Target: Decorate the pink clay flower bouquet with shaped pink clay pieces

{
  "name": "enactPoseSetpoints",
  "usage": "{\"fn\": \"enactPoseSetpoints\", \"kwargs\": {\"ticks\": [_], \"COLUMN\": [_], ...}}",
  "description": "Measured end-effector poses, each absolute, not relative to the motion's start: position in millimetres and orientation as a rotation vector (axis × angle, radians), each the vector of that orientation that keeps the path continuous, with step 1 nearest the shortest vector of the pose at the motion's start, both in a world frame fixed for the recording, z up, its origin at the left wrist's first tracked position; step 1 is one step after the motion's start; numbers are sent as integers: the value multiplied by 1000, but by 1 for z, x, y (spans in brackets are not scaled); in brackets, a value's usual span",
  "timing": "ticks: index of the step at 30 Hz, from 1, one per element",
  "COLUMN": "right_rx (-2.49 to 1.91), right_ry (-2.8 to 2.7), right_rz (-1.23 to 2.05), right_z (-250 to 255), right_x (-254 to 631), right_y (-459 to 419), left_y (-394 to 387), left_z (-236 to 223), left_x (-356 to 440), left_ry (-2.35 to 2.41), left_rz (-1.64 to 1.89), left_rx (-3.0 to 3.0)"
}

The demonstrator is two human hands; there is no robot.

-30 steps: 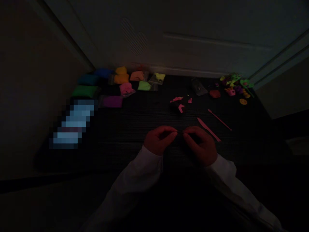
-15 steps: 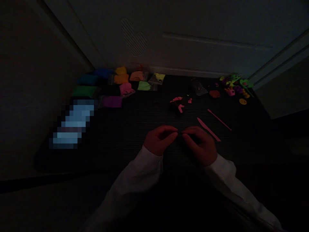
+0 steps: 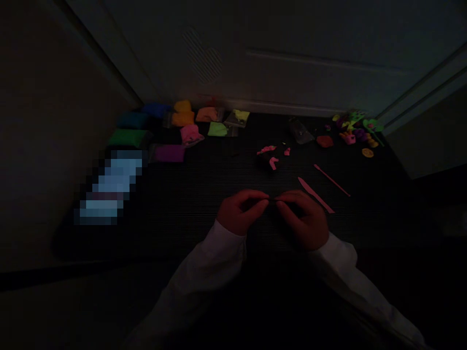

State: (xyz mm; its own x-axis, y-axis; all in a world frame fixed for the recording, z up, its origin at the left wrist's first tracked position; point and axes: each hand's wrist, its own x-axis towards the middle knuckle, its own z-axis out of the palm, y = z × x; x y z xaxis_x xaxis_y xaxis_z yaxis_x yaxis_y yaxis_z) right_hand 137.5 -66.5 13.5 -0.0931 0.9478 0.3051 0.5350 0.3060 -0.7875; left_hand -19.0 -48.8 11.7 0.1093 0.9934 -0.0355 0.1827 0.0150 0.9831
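Note:
My left hand (image 3: 241, 211) is closed in a pinch, thumb against forefinger, above the front part of the dark table (image 3: 189, 204). Facing it, my right hand (image 3: 304, 218) pinches in the same way. A small dark strip (image 3: 272, 199) spans the narrow gap between the fingertips; its material is too dark to tell. Just beyond the hands lies a dark lump with pink clay pieces (image 3: 273, 163) on it, and a pink scrap (image 3: 287, 151) beside it. A pink plastic clay knife (image 3: 315, 195) and a thin pink modelling tool (image 3: 332, 180) lie past my right hand.
Bags of coloured clay, among them a purple one (image 3: 170, 153) and a green one (image 3: 127, 138), stand at the back left. A blurred bright screen (image 3: 113, 187) is at the left. Small clay figures (image 3: 352, 129), a reddish lump (image 3: 324, 141) and a clear bag (image 3: 301, 131) sit at the back right.
My right hand has shifted very slightly right, and the dark strip between the fingertips shows a little more. The picture is somewhat dimmer. Things on the table have stayed put.

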Motion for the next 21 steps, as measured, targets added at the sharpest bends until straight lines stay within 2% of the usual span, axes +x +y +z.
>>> {"fn": "enactPoseSetpoints", "kwargs": {"ticks": [10, 21], "right_rx": [-1346, -1300], "right_ry": [-1762, -1837], "right_rz": [616, 624], "right_z": [15, 15], "right_x": [139, 138], "right_y": [-66, -67], "left_y": [-50, -48], "left_z": [14, 11], "left_x": [-19, -22], "left_ry": [1327, 1145], "left_rz": [1046, 1062], "left_rx": [1378, 1538]}}
